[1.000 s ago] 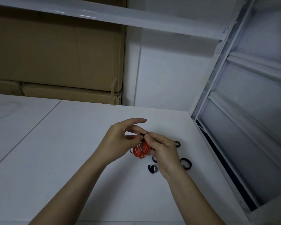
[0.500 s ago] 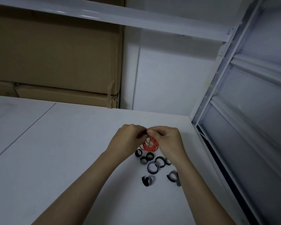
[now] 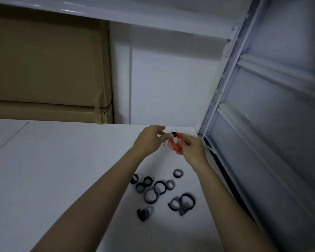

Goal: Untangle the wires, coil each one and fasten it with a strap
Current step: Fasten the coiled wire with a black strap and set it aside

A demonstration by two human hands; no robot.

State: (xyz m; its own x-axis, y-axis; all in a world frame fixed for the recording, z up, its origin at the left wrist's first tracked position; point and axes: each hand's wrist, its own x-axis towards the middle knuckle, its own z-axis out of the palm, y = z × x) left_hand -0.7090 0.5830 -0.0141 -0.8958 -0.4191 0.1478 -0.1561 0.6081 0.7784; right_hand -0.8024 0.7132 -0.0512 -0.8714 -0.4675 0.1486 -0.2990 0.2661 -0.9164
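Note:
A small coil of red wire (image 3: 175,145) hangs in the air above the white table (image 3: 53,170), near its far right corner. A black strap (image 3: 174,134) wraps the top of the coil. My right hand (image 3: 193,151) grips the coil from the right, fingers curled round it. My left hand (image 3: 150,140) pinches the coil's left side at the strap, thumb and fingertips together. Several loose black straps (image 3: 150,195) rolled into rings lie on the table below my forearms.
A white metal rack frame (image 3: 224,91) rises along the table's right edge. Cardboard boxes (image 3: 44,70) stand behind the table at the left, a white shelf (image 3: 116,13) runs overhead, and a white wall panel (image 3: 167,88) closes the back.
Both hands have carried the red coil up and away toward the table's far right corner. The rolled straps now lie uncovered below my forearms.

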